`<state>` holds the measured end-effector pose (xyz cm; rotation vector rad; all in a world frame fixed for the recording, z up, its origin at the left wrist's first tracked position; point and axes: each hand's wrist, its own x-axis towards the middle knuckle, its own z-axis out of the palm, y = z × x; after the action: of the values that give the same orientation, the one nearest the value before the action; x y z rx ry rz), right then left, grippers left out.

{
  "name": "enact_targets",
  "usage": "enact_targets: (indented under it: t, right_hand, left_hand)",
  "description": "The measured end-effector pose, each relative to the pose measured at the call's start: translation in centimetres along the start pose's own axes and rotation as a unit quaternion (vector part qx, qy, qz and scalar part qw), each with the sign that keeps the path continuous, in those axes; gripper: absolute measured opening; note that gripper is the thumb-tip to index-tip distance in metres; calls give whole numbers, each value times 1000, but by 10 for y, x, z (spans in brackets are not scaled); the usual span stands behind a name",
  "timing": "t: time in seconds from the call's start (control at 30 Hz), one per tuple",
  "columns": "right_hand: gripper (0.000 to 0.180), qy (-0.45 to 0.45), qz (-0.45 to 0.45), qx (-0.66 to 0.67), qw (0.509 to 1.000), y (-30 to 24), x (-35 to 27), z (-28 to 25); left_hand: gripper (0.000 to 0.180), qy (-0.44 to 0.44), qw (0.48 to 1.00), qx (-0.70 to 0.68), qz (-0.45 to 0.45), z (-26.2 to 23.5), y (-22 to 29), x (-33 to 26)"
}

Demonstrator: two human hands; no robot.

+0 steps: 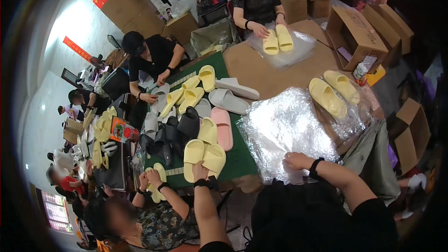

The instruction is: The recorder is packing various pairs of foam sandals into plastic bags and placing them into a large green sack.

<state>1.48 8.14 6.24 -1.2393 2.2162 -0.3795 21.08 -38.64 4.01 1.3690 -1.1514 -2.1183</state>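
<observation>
My left hand (200, 171) is closed on a pair of pale yellow slippers (215, 158) at the near edge of the green table top. My right hand (297, 161) pinches the near part of a shiny clear plastic bag (284, 126), which lies in a flat stack on the table to the right. Just beyond the held pair lie another yellow slipper (208, 130) and a pink slipper (221, 128). Black slippers (179, 128) are heaped to their left, and grey slippers (228, 101) lie farther back.
A bagged yellow pair (328, 98) lies right of the plastic. Across the table a co-worker's hand (259, 30) touches yellow slippers (277, 39) on plastic. At near left, another person's hands (150, 177) hold a yellow slipper. An open carton (357, 37) stands at far right.
</observation>
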Motion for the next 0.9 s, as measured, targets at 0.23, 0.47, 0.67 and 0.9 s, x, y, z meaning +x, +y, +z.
enact_targets:
  t: [0.23,0.47,0.67,0.9]
  right_hand:
    - [31,-16,-20,3,1000,15,-2,10]
    - [39,19,-34,234,972,34,-27,-23]
    - [46,280,265,744,546,30,-64,-86]
    - [64,365,202,417,808,94,-40,-25]
  left_hand:
    - [34,-199,965,-88,-143,152,37,-163]
    - [35,-177,933,-230,-213,310,-31,-224]
    - [36,-443,824,36,-351,326,-116,-193]
    - [36,-454,460,696,312,245,-183,-198]
